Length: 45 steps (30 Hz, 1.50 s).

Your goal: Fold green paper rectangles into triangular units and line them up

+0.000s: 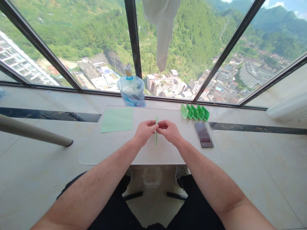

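Over the middle of the white table (pixel 115 150), a piece of green paper (pixel 156 140) is held upright and seen nearly edge-on. My left hand (pixel 145 131) pinches it from the left, thumb and fingers closed. From the other side my right hand (pixel 169 130) pinches the same paper, and the fingertips of both hands meet around it. The fingers cover its middle part, so its folds cannot be made out. A flat light-green sheet of paper (pixel 117 119) lies to the left of my left hand.
Several folded green paper pieces (pixel 196 112) stand in a row at the table's back right. A phone (pixel 203 135), partly blurred out, lies in front of them. Behind the table stands a large water bottle (pixel 131 91) by the window. A grey pole (pixel 35 131) juts in at left.
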### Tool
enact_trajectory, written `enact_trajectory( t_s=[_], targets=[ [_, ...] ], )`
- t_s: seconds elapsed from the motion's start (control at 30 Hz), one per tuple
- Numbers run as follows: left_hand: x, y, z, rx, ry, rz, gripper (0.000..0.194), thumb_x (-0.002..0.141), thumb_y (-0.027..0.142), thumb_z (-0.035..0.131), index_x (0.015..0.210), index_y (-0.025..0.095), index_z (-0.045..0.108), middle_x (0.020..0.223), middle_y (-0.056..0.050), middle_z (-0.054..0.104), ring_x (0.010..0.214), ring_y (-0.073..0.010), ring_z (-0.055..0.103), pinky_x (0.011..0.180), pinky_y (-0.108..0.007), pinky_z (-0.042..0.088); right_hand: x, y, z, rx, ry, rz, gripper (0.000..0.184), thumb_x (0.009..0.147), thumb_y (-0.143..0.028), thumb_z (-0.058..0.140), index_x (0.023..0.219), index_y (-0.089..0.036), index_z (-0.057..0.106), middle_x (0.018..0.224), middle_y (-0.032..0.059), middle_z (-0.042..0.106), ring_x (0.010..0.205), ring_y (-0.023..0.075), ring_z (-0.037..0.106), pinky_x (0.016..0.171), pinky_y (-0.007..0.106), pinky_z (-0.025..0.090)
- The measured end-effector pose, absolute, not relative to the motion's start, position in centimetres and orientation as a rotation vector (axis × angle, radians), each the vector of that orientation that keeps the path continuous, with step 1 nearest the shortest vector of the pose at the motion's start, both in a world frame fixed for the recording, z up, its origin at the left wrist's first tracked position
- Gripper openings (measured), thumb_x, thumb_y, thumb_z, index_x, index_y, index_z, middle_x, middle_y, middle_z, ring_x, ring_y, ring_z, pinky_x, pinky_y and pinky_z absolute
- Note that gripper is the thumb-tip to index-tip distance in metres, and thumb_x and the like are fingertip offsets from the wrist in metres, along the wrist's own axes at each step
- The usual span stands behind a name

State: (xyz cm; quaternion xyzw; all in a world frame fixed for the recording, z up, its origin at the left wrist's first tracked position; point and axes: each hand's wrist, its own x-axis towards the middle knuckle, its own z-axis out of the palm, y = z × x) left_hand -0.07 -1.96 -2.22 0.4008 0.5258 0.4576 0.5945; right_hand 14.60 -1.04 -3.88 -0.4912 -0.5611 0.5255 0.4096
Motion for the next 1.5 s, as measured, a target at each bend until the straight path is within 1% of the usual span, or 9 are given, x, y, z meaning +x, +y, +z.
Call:
enact_trajectory(
  t_s=[0.37, 0.53, 0.73, 0.9, 1.07, 1.2, 1.33, 1.43, 1.5],
  targets=[
    [-0.1, -2.2, -1.3, 0.843, 1.175, 1.043, 0.039, 0.061, 0.028, 0.078, 0.095, 0.021, 0.06, 0.096, -0.001, 0.068, 0.079, -0.0158, 0.064, 0.063, -0.028, 0.05, 14.5, -1.1, -3.7, -1.208, -1.432, 1.267, 0.028, 0.066, -0.031, 0.077, 0.089, -0.018, 0.067, 0.087, 0.0037, 0.074, 0.082, 0.0184, 0.07, 0.079, 0.035, 0.058],
    [0.1, -2.4, -1.1, 0.868, 1.197, 1.024, 0.042, 0.062, 0.03, 0.079, 0.1, 0.02, 0.063, 0.112, -0.006, 0.069, 0.08, -0.017, 0.067, 0.064, -0.029, 0.051, 14.7, -0.9, -4.2, -1.175, -1.43, 1.288, 0.025, 0.07, -0.032, 0.075, 0.09, -0.019, 0.068, 0.087, 0.003, 0.075, 0.082, 0.018, 0.07, 0.075, 0.033, 0.059],
    [0.3, -2.4, -1.0, 0.81, 1.138, 1.076, 0.044, 0.059, 0.032, 0.084, 0.098, 0.017, 0.069, 0.098, -0.007, 0.073, 0.085, -0.0213, 0.069, 0.073, -0.036, 0.056, 15.0, -0.8, -4.2, -1.116, -1.378, 1.379, 0.03, 0.069, -0.035, 0.079, 0.093, -0.018, 0.07, 0.085, 0.0033, 0.074, 0.077, 0.0177, 0.07, 0.069, 0.032, 0.059],
    [0.2, -2.2, -1.4, 0.813, 1.145, 1.108, 0.044, 0.061, 0.033, 0.084, 0.1, 0.018, 0.07, 0.105, -0.008, 0.074, 0.09, -0.0231, 0.069, 0.072, -0.037, 0.058, 15.0, -0.8, -3.7, -1.125, -1.375, 1.409, 0.028, 0.071, -0.037, 0.077, 0.089, -0.018, 0.07, 0.082, 0.003, 0.074, 0.07, 0.0164, 0.068, 0.066, 0.032, 0.059],
    [0.4, -2.1, -2.0, 0.899, 1.224, 1.133, 0.045, 0.065, 0.033, 0.078, 0.108, 0.018, 0.072, 0.105, -0.008, 0.075, 0.096, -0.0252, 0.069, 0.074, -0.035, 0.058, 14.7, -1.6, -2.9, -1.43, -1.651, 0.942, 0.015, 0.083, -0.029, 0.061, 0.088, -0.02, 0.072, 0.078, 0.0016, 0.074, 0.07, 0.0159, 0.067, 0.068, 0.028, 0.051],
    [0.9, -2.0, -3.0, 1.045, 1.287, 1.152, 0.048, 0.068, 0.035, 0.075, 0.113, 0.018, 0.072, 0.105, -0.009, 0.076, 0.103, -0.0282, 0.069, 0.078, -0.036, 0.057, 14.3, -2.4, -2.2, -1.722, -1.94, 0.467, 0.025, 0.091, -0.031, 0.052, 0.076, -0.019, 0.069, 0.076, 0.0065, 0.074, 0.072, 0.0188, 0.067, 0.065, 0.028, 0.04],
    [1.3, -2.4, -3.1, 1.241, 1.424, 1.13, 0.041, 0.071, 0.033, 0.072, 0.11, 0.022, 0.072, 0.108, -0.006, 0.076, 0.107, -0.0279, 0.069, 0.086, -0.035, 0.054, 14.0, -2.6, -1.8, -1.853, -2.062, 0.292, 0.023, 0.092, -0.029, 0.051, 0.079, -0.019, 0.068, 0.079, 0.0086, 0.074, 0.071, 0.0199, 0.066, 0.062, 0.029, 0.034],
    [1.2, -3.0, -2.3, 1.469, 1.596, 1.044, 0.019, 0.081, 0.033, 0.063, 0.094, 0.024, 0.074, 0.091, -0.004, 0.077, 0.092, -0.0249, 0.071, 0.082, -0.032, 0.048, 14.1, -2.6, -1.9, -1.832, -2.097, 0.237, 0.028, 0.097, -0.033, 0.048, 0.082, -0.019, 0.067, 0.082, 0.0101, 0.074, 0.072, 0.0201, 0.066, 0.063, 0.029, 0.033],
    [1.1, -3.2, -1.9, 1.616, 1.65, 0.982, 0.018, 0.086, 0.033, 0.058, 0.083, 0.024, 0.073, 0.071, -0.003, 0.071, 0.074, -0.0227, 0.067, 0.074, -0.031, 0.044, 14.2, -2.5, -2.0, -1.817, -2.123, 0.212, 0.031, 0.099, -0.035, 0.046, 0.083, -0.019, 0.067, 0.082, 0.011, 0.074, 0.072, 0.0203, 0.066, 0.063, 0.029, 0.034]
  ],
)
